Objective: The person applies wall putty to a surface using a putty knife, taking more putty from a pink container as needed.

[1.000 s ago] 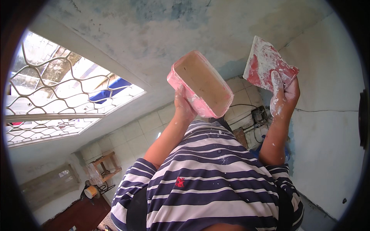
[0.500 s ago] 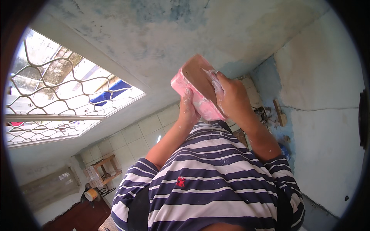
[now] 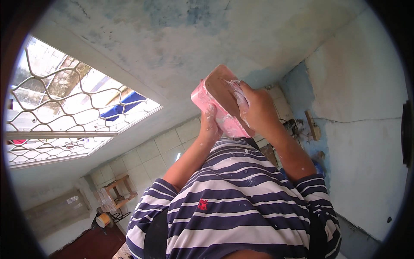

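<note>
A pink rectangular tub (image 3: 199,96) of murky brown liquid is in front of me, its side smeared with white. My left hand (image 3: 209,123) grips it from the lower left, thumb on the near side. My right hand (image 3: 258,108) is over the tub's right part, its white-coated fingers curled and dipped inside. What those fingers hold is hidden; the red scraper seen earlier is out of sight.
A grilled window (image 3: 73,97) is at the left. Pale tiles (image 3: 153,166) lie beyond my body, with a wooden stool (image 3: 118,190) at lower left. A cracked, patched wall (image 3: 358,151) is at the right, near a short plank (image 3: 312,125) and dark clutter (image 3: 291,127).
My right hand has moved left from beside the tub down into it, and the red scraper has gone out of sight. The tub has tilted and sunk slightly.
</note>
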`<control>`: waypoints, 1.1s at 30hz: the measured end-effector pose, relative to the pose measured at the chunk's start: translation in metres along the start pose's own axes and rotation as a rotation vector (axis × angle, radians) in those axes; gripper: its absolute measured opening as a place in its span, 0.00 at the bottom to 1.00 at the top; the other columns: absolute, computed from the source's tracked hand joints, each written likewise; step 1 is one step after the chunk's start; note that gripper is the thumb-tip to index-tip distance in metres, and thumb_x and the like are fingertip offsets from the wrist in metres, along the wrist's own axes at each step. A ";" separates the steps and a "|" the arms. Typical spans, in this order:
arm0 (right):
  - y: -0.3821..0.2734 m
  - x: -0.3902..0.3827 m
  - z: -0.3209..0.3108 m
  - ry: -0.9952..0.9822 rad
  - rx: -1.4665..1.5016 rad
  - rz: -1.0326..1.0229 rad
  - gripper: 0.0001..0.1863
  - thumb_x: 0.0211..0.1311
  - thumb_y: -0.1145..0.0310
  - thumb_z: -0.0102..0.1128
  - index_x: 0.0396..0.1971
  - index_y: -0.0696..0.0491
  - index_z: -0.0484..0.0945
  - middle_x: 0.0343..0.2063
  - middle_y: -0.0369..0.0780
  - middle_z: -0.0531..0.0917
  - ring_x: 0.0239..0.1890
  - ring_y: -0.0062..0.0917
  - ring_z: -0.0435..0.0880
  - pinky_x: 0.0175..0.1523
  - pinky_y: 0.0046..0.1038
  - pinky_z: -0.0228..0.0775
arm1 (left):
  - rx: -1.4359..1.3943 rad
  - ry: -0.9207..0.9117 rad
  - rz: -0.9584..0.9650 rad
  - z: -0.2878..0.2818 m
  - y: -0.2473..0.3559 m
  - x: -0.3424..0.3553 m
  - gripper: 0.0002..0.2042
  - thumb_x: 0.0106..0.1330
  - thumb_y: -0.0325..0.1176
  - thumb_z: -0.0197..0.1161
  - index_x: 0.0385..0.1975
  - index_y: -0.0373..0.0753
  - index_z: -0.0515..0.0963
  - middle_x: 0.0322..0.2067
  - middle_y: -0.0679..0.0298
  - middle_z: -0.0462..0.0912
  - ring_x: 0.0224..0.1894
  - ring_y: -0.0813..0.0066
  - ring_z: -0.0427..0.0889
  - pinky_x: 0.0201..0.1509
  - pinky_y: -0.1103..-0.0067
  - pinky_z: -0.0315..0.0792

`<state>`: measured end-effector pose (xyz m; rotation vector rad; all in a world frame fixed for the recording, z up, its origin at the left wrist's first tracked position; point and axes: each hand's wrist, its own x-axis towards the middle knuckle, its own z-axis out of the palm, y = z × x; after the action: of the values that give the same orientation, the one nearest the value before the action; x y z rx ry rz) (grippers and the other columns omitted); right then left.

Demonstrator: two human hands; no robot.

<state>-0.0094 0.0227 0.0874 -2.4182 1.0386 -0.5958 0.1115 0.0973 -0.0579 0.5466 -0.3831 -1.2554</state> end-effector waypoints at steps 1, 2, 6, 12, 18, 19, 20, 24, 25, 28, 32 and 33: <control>0.002 -0.001 0.000 0.004 -0.002 0.005 0.19 0.58 0.74 0.58 0.51 0.59 0.74 0.24 0.55 0.80 0.29 0.52 0.81 0.33 0.47 0.71 | 0.000 -0.004 -0.005 -0.003 -0.002 0.001 0.38 0.66 0.62 0.54 0.67 0.41 0.58 0.62 0.57 0.69 0.62 0.59 0.71 0.66 0.61 0.66; 0.005 -0.002 0.000 0.015 0.026 0.039 0.19 0.58 0.74 0.58 0.51 0.61 0.73 0.24 0.55 0.80 0.29 0.53 0.81 0.33 0.46 0.71 | 0.011 -0.011 0.001 -0.006 -0.003 0.001 0.38 0.66 0.61 0.54 0.67 0.40 0.58 0.62 0.57 0.69 0.62 0.59 0.71 0.66 0.61 0.66; 0.011 -0.003 -0.001 0.035 0.043 0.101 0.21 0.57 0.74 0.59 0.51 0.63 0.73 0.25 0.56 0.80 0.30 0.54 0.81 0.34 0.46 0.72 | 0.086 -0.031 0.036 -0.004 -0.009 0.003 0.38 0.66 0.61 0.55 0.67 0.40 0.58 0.62 0.57 0.69 0.63 0.59 0.70 0.66 0.61 0.66; 0.020 -0.006 0.006 0.123 0.168 0.172 0.20 0.57 0.74 0.58 0.51 0.64 0.74 0.26 0.57 0.80 0.30 0.53 0.81 0.33 0.39 0.72 | 0.044 -0.035 -0.022 -0.009 -0.020 0.005 0.39 0.65 0.62 0.55 0.68 0.41 0.58 0.63 0.57 0.68 0.64 0.57 0.69 0.67 0.61 0.65; 0.040 -0.002 -0.006 0.081 0.218 0.157 0.12 0.59 0.74 0.58 0.42 0.60 0.75 0.25 0.56 0.79 0.29 0.54 0.78 0.32 0.39 0.70 | 0.025 -0.003 -0.123 0.002 -0.018 0.015 0.38 0.65 0.63 0.54 0.68 0.43 0.58 0.63 0.57 0.68 0.64 0.57 0.69 0.67 0.60 0.65; 0.043 -0.002 -0.008 0.086 0.220 0.160 0.12 0.59 0.74 0.58 0.42 0.60 0.75 0.25 0.56 0.79 0.29 0.54 0.78 0.32 0.39 0.70 | 0.028 -0.006 -0.126 0.004 -0.018 0.018 0.38 0.65 0.63 0.54 0.68 0.43 0.58 0.63 0.57 0.68 0.64 0.57 0.69 0.67 0.60 0.65; 0.046 -0.001 -0.010 0.061 0.183 0.140 0.10 0.60 0.73 0.58 0.41 0.60 0.75 0.24 0.55 0.78 0.29 0.54 0.78 0.31 0.39 0.70 | 0.043 -0.033 -0.146 0.006 -0.018 0.021 0.38 0.65 0.63 0.54 0.68 0.43 0.58 0.63 0.57 0.68 0.64 0.58 0.69 0.67 0.60 0.66; 0.057 -0.001 -0.017 0.039 0.124 0.100 0.10 0.59 0.72 0.59 0.40 0.59 0.75 0.24 0.54 0.78 0.27 0.53 0.77 0.30 0.42 0.68 | 0.041 -0.127 -0.242 0.010 -0.024 0.038 0.39 0.65 0.63 0.54 0.68 0.43 0.58 0.63 0.57 0.68 0.64 0.58 0.69 0.67 0.60 0.66; 0.061 -0.002 -0.016 0.041 0.126 0.104 0.10 0.59 0.72 0.59 0.40 0.59 0.75 0.24 0.54 0.78 0.27 0.53 0.77 0.30 0.42 0.68 | 0.044 -0.128 -0.246 0.015 -0.029 0.042 0.39 0.65 0.63 0.54 0.68 0.43 0.58 0.63 0.57 0.68 0.64 0.58 0.69 0.67 0.60 0.66; 0.078 -0.002 -0.018 0.115 0.146 0.045 0.11 0.59 0.73 0.59 0.41 0.58 0.76 0.23 0.54 0.78 0.26 0.53 0.77 0.29 0.43 0.67 | 0.053 -0.129 -0.177 0.034 -0.046 0.055 0.39 0.65 0.64 0.53 0.68 0.43 0.57 0.64 0.56 0.67 0.64 0.58 0.69 0.68 0.61 0.65; 0.105 0.007 -0.052 0.038 0.151 0.068 0.14 0.60 0.74 0.58 0.46 0.57 0.77 0.24 0.54 0.79 0.28 0.53 0.79 0.31 0.42 0.70 | 0.037 -0.042 -0.240 0.051 -0.063 0.071 0.40 0.64 0.64 0.54 0.69 0.43 0.57 0.64 0.57 0.67 0.64 0.58 0.69 0.68 0.62 0.64; 0.113 0.010 -0.063 -0.027 0.169 0.192 0.14 0.60 0.74 0.58 0.46 0.57 0.77 0.25 0.53 0.80 0.30 0.53 0.80 0.32 0.41 0.72 | 0.017 -0.031 -0.265 0.056 -0.067 0.076 0.40 0.64 0.64 0.54 0.69 0.43 0.57 0.64 0.57 0.67 0.64 0.58 0.69 0.69 0.62 0.64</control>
<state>-0.1006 -0.0689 0.0787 -2.1463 1.1451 -0.5588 0.0487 0.0000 -0.0534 0.6066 -0.3555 -1.5182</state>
